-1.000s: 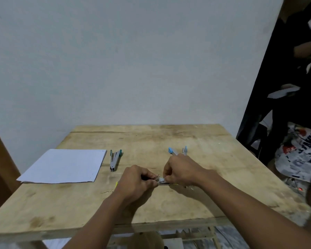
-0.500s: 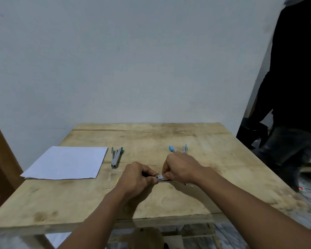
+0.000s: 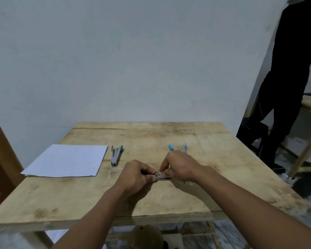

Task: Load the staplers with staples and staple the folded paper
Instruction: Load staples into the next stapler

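Note:
My left hand (image 3: 136,174) and my right hand (image 3: 180,166) meet at the middle of the wooden table (image 3: 151,198). Both pinch a small metal stapler part holding a strip of staples (image 3: 161,176), which lies low over the tabletop. A green-tipped stapler (image 3: 116,154) rests opened out beside a white sheet of paper (image 3: 66,160) on the left. A blue-tipped stapler (image 3: 178,147) lies opened out just behind my right hand, partly hidden by it.
The table stands against a plain white wall (image 3: 133,60). A person in dark clothes (image 3: 291,78) stands off the table's right side. A brown wooden edge (image 3: 0,159) rises at the left.
My hands stay joined on the staple piece with small finger shifts. The person at the right has stepped into view and stands beside the table.

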The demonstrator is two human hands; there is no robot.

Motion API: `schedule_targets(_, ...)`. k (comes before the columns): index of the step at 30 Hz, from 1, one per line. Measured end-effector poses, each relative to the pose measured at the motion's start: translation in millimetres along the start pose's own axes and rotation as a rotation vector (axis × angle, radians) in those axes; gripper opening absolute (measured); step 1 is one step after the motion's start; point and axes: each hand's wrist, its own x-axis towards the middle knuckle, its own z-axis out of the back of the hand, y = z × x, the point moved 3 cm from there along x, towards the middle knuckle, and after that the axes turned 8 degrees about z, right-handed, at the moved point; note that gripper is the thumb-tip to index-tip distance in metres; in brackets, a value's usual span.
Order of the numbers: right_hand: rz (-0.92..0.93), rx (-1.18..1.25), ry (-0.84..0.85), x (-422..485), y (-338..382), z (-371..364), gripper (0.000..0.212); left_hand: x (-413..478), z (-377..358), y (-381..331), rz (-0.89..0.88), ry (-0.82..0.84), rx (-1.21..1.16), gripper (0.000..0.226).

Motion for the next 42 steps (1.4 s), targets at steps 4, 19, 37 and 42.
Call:
schedule_targets(4, -0.032, 0.098, -0.044, -3, -7, 3, 0.021, 1, 0, 0, 0.013, -0.005, -0.012, 0.012)
schedule_targets(19, -0.058, 0.118, 0.013, -6, -21, 6, 0.048, 0, 1, 0, 0.026, -0.001, -0.027, 0.011)
schedule_targets(37, -0.105, 0.300, -0.165, -11, 1, 10, 0.010, 0, 0, 1, 0.020, 0.000, -0.048, 0.011)
schedule_targets(42, -0.096, 0.231, -0.164, -4, 11, 2, 0.011, 0, 0, 2, 0.001, 0.007, -0.036, 0.011)
